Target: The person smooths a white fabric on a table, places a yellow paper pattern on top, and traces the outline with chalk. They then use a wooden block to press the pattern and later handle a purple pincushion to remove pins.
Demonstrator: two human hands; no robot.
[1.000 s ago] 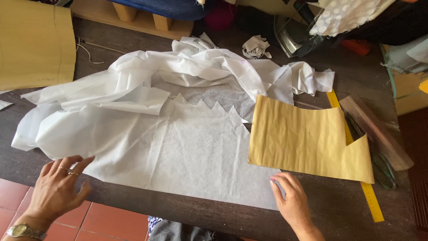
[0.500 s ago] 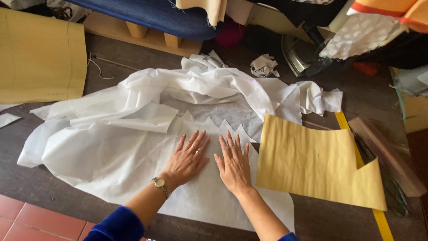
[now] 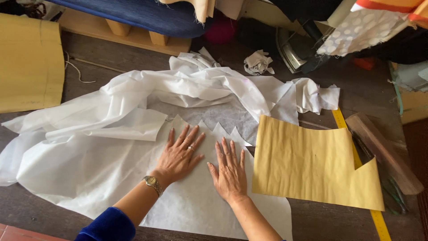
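My left hand (image 3: 180, 154) lies flat, fingers spread, on a large sheet of thin white fabric (image 3: 89, 165) spread over a dark wooden table (image 3: 339, 218). My right hand (image 3: 229, 172) presses flat beside it, just right of the left hand, near the fabric's zigzag-cut edge (image 3: 223, 131). A wristwatch sits on my left wrist, rings on its fingers. A yellow paper pattern piece (image 3: 312, 163) lies on the fabric's right side, its left edge close to my right hand. Crumpled white cloth (image 3: 209, 89) is bunched behind.
A second yellow pattern sheet (image 3: 29, 62) lies at far left. A yellow measuring tape (image 3: 356, 156) and a wooden ruler (image 3: 383, 154) run along the right. A clothes iron (image 3: 294, 51), a crumpled scrap (image 3: 257, 62) and blue fabric (image 3: 151, 15) sit at the back.
Both hands moved from the table's near edge up onto the middle of the white fabric and now rest flat side by side. The view has shifted slightly.
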